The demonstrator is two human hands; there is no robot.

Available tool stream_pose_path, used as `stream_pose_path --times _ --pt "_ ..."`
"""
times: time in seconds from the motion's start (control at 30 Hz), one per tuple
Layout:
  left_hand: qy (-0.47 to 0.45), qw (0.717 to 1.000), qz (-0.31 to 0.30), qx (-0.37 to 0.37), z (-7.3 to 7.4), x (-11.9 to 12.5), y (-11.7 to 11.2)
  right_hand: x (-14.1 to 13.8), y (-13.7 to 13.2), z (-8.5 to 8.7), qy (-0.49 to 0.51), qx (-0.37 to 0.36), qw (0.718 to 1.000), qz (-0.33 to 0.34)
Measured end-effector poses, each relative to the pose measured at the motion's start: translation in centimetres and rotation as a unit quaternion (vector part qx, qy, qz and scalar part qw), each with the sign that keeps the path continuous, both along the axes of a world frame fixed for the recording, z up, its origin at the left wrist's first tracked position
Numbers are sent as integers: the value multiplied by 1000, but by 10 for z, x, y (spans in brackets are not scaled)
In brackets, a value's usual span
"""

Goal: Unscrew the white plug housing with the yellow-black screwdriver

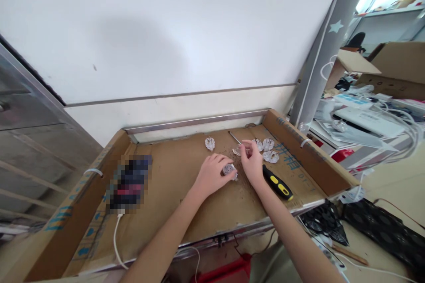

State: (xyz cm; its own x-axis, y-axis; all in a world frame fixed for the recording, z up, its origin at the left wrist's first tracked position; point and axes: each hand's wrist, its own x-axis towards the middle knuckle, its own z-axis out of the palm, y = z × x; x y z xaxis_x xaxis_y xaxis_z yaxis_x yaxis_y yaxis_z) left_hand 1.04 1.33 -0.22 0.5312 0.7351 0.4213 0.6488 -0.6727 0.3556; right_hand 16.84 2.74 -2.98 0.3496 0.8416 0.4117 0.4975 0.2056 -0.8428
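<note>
My left hand (213, 173) is closed around a small clear and grey plastic plug piece (229, 170), low over the cardboard. To its right, my right hand (252, 161) has thumb and fingers pinched together, and what they hold is hard to make out. By its fingertips lies a clear plastic piece (237, 151). A screwdriver with a black and yellow handle (278, 183) lies diagonally under my right hand, its metal shaft showing beyond the fingers. Several clear plugs lie behind and to the right, including one plug (271, 156); another plug (210, 143) sits farther left.
A cardboard tray (166, 177) with raised side walls covers the work surface. At left lies a blurred-out dark object (131, 183) with a white cable (116, 241). A white wall panel (186, 40) stands behind. A grey post (318, 62) and cluttered table (368, 124) are at right.
</note>
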Motion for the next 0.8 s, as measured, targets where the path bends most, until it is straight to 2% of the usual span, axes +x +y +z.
stream_pose_path --times 0.1,0.33,0.57,0.7,0.8 --pt "29 999 -23 -34 -4 4 0 0 -3 3 -24 -13 999 -33" --pt "-30 997 -8 -65 -12 -11 4 -4 -6 7 -112 -55 991 -48" --pt "-60 997 10 -51 -12 -9 6 -4 -13 4 -207 -58 975 -61" --pt "-51 998 25 -20 -6 -7 0 -8 -40 12 -227 -16 971 -74" --pt "-27 999 -2 -21 -5 -5 -3 -15 -82 31 -218 45 974 -47"
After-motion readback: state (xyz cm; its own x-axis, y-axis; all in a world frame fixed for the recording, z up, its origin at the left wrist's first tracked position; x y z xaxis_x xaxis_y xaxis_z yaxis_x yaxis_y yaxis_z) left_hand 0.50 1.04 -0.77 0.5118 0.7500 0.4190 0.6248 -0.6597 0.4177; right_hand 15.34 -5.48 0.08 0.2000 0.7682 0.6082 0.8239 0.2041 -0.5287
